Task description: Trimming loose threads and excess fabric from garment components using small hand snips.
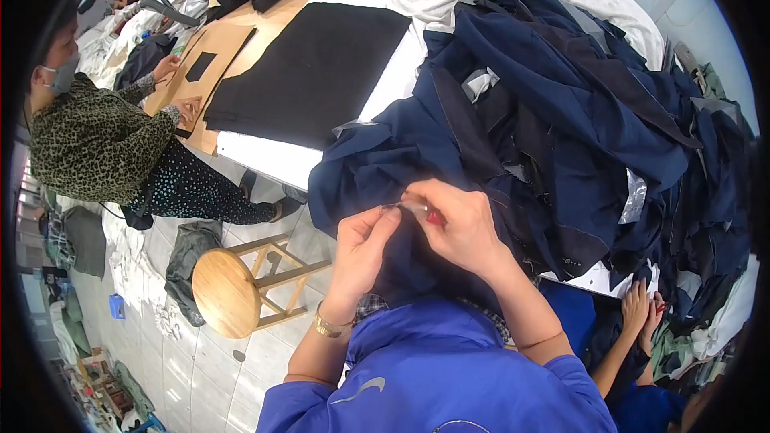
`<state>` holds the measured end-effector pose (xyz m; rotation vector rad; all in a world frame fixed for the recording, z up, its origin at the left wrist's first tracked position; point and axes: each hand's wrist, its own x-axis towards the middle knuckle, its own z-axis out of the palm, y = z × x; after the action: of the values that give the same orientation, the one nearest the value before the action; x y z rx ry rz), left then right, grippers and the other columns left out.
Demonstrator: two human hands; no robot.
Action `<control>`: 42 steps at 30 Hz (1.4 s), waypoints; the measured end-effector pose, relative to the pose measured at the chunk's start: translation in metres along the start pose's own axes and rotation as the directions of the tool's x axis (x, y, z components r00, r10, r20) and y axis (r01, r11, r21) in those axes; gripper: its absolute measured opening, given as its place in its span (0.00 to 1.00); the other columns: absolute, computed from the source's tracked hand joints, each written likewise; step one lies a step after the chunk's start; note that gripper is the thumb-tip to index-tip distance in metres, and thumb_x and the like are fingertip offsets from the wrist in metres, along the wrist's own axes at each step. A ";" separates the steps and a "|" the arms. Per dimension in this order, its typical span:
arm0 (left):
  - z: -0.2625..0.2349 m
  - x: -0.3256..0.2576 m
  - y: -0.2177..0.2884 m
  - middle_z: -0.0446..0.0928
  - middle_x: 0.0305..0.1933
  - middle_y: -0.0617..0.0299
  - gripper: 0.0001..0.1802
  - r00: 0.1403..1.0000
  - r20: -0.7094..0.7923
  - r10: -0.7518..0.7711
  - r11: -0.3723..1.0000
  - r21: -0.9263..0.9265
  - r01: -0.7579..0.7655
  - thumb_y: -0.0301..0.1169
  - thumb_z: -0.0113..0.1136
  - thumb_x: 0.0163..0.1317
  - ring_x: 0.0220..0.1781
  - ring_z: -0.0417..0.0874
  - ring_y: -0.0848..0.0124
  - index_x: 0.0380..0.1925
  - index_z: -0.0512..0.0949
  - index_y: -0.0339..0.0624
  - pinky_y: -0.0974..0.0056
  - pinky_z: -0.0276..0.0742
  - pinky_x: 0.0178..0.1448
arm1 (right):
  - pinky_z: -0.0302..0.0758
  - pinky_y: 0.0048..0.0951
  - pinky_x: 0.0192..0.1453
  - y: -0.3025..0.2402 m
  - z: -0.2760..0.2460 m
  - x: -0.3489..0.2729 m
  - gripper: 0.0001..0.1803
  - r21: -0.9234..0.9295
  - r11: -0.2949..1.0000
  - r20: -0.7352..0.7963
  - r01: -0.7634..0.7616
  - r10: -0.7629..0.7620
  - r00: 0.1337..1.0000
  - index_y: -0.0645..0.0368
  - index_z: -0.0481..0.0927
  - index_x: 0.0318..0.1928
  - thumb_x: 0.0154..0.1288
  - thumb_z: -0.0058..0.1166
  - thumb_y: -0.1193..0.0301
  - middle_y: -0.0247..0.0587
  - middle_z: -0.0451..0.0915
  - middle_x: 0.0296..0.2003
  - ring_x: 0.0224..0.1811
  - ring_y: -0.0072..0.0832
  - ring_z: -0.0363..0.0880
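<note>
My left hand (pixel 362 244) pinches the dark navy garment (pixel 377 168) at its edge, fingers closed on the cloth or a thread. Touching it from the right, my right hand (pixel 457 224) grips a small thread snipper with a red handle (pixel 434 217), its metal tip (pixel 413 206) pointing left at the left fingertips. Both hands hover over the near edge of a big heap of navy garments (pixel 577 112) on the table. A gold bracelet sits on my left wrist. My blue sleeves fill the lower middle.
A black cloth panel (pixel 313 72) lies on the white table (pixel 265 156). At the left a person in a leopard-print top (pixel 96 140) leans over brown card patterns (pixel 208 56). A round wooden stool (pixel 228 293) stands on the tiled floor. Another person's hands (pixel 642 305) work at lower right.
</note>
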<state>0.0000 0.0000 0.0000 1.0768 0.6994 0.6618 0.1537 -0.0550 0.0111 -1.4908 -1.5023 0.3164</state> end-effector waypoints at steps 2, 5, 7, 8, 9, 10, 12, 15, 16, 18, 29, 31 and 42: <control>-0.003 -0.002 -0.001 0.78 0.35 0.71 0.11 1.000 -0.016 -0.018 1.000 0.013 0.018 0.28 0.53 0.66 0.35 0.70 0.87 0.41 0.80 0.32 0.80 0.65 0.38 | 0.74 0.30 0.28 0.002 0.006 0.003 0.08 0.056 0.995 -0.087 -0.076 0.081 0.993 0.61 0.74 0.37 0.55 0.54 0.81 0.43 0.79 0.26 0.26 0.38 0.80; 0.000 -0.004 0.002 0.80 0.34 0.67 0.09 0.999 -0.046 -0.024 0.999 -0.030 0.022 0.27 0.54 0.65 0.35 0.76 0.85 0.36 0.81 0.33 0.78 0.69 0.43 | 0.72 0.25 0.28 0.002 0.001 0.003 0.05 0.185 0.952 -0.161 -0.244 0.275 0.948 0.64 0.74 0.37 0.64 0.53 0.75 0.44 0.77 0.24 0.23 0.30 0.79; 0.000 -0.003 0.002 0.80 0.35 0.68 0.10 1.000 -0.027 -0.015 0.999 -0.031 0.014 0.27 0.53 0.65 0.36 0.74 0.85 0.39 0.80 0.31 0.79 0.68 0.43 | 0.69 0.22 0.28 0.007 -0.001 0.002 0.04 0.276 0.917 -0.213 -0.288 0.350 0.912 0.64 0.74 0.37 0.65 0.52 0.75 0.40 0.75 0.22 0.22 0.21 0.74; 0.000 -0.003 0.002 0.79 0.36 0.69 0.12 1.000 -0.007 -0.008 0.999 -0.033 0.008 0.28 0.53 0.66 0.37 0.73 0.85 0.42 0.80 0.30 0.79 0.68 0.42 | 0.68 0.19 0.28 0.007 -0.004 0.002 0.05 0.283 0.907 -0.219 -0.311 0.377 0.900 0.65 0.75 0.36 0.65 0.52 0.75 0.37 0.74 0.21 0.23 0.16 0.71; 0.000 -0.003 0.002 0.79 0.36 0.69 0.12 1.000 -0.006 -0.008 0.999 -0.034 0.007 0.28 0.53 0.66 0.37 0.73 0.85 0.42 0.80 0.30 0.79 0.68 0.42 | 0.68 0.19 0.28 0.008 -0.005 0.000 0.05 0.281 0.908 -0.220 -0.311 0.376 0.900 0.65 0.75 0.36 0.65 0.52 0.75 0.37 0.74 0.21 0.23 0.16 0.71; 0.000 -0.003 0.001 0.79 0.36 0.69 0.12 1.000 -0.011 -0.009 0.999 -0.040 0.008 0.28 0.53 0.66 0.38 0.74 0.85 0.42 0.80 0.30 0.79 0.68 0.43 | 0.67 0.19 0.28 0.008 -0.005 -0.003 0.05 0.305 0.903 -0.189 -0.301 0.367 0.911 0.65 0.75 0.36 0.65 0.52 0.75 0.37 0.75 0.21 0.23 0.15 0.71; 0.000 -0.002 0.000 0.79 0.36 0.69 0.12 1.000 -0.014 -0.010 0.999 -0.047 0.009 0.27 0.53 0.66 0.38 0.74 0.84 0.42 0.80 0.30 0.79 0.68 0.44 | 0.68 0.19 0.28 0.000 -0.008 -0.005 0.04 0.301 0.914 -0.105 -0.273 0.316 0.943 0.65 0.76 0.36 0.64 0.53 0.75 0.37 0.77 0.23 0.23 0.16 0.72; 0.001 -0.003 0.000 0.79 0.37 0.68 0.12 0.999 -0.045 0.005 0.999 -0.031 -0.007 0.27 0.53 0.66 0.38 0.74 0.84 0.42 0.80 0.30 0.79 0.68 0.44 | 0.74 0.26 0.27 -0.004 0.001 -0.007 0.10 0.146 0.989 -0.093 -0.016 0.030 0.995 0.62 0.77 0.37 0.51 0.58 0.81 0.41 0.79 0.30 0.24 0.34 0.79; 0.002 -0.003 0.002 0.79 0.37 0.68 0.12 0.999 -0.014 0.033 0.999 -0.023 -0.033 0.27 0.53 0.65 0.38 0.74 0.84 0.42 0.80 0.30 0.79 0.68 0.44 | 0.73 0.27 0.27 -0.007 0.000 -0.007 0.12 0.064 0.998 -0.044 0.023 -0.020 0.999 0.61 0.77 0.37 0.49 0.58 0.82 0.40 0.79 0.29 0.24 0.35 0.79; 0.001 -0.004 0.002 0.79 0.37 0.68 0.11 0.998 0.018 0.062 0.998 -0.016 -0.062 0.27 0.53 0.65 0.38 0.74 0.84 0.42 0.80 0.30 0.79 0.68 0.44 | 0.73 0.29 0.26 -0.010 -0.001 -0.009 0.15 -0.058 0.996 0.010 0.064 -0.063 0.998 0.58 0.76 0.36 0.45 0.57 0.83 0.38 0.77 0.28 0.24 0.36 0.79; -0.001 -0.008 -0.003 0.79 0.37 0.67 0.11 0.999 -0.039 -0.033 0.995 -0.096 0.029 0.26 0.53 0.65 0.38 0.74 0.84 0.42 0.79 0.29 0.79 0.68 0.44 | 0.71 0.22 0.28 -0.013 -0.009 -0.008 0.04 0.201 0.953 -0.041 -0.228 0.240 0.970 0.63 0.75 0.38 0.64 0.52 0.77 0.42 0.77 0.27 0.23 0.27 0.76; -0.001 -0.009 -0.003 0.79 0.37 0.67 0.11 1.000 -0.030 -0.007 0.997 -0.076 0.005 0.26 0.53 0.65 0.38 0.74 0.84 0.42 0.79 0.30 0.79 0.68 0.44 | 0.73 0.26 0.27 -0.011 -0.003 -0.008 0.09 0.120 0.993 -0.044 -0.011 0.016 0.999 0.61 0.76 0.38 0.54 0.56 0.81 0.40 0.76 0.29 0.25 0.32 0.78; -0.001 -0.008 0.001 0.81 0.37 0.64 0.11 0.998 -0.052 -0.025 0.995 -0.100 0.020 0.27 0.53 0.65 0.36 0.78 0.82 0.40 0.80 0.30 0.76 0.72 0.43 | 0.71 0.30 0.29 -0.006 0.002 -0.007 0.05 0.151 0.973 -0.145 -0.173 0.195 0.970 0.64 0.71 0.37 0.61 0.52 0.81 0.45 0.73 0.30 0.26 0.39 0.77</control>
<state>-0.0062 -0.0054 0.0018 0.9609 0.7165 0.7012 0.1470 -0.0617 0.0121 -1.5111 -1.1944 0.3941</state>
